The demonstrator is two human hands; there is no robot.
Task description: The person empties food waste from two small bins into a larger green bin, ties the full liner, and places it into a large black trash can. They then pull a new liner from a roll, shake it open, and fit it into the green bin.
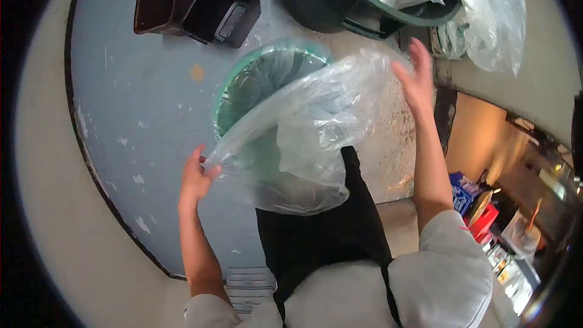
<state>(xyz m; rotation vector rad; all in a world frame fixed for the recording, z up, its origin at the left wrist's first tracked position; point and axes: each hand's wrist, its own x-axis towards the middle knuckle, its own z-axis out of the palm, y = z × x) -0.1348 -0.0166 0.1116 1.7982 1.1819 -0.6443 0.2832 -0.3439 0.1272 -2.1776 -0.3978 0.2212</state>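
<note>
Clear plastic bag (303, 140) stretched between both hands, over green bin (243, 85) | left hand (195, 177) pinches bag edge | right hand (416, 79) grips far edge | dark containers (197, 3) beyond left hand | lined bin (388, 6) past right hand

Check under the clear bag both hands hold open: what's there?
Under the clear plastic bag, held by left hand and right hand, sits a green bin already lined with plastic. Its bottom and near rim are covered by the bag.
</note>
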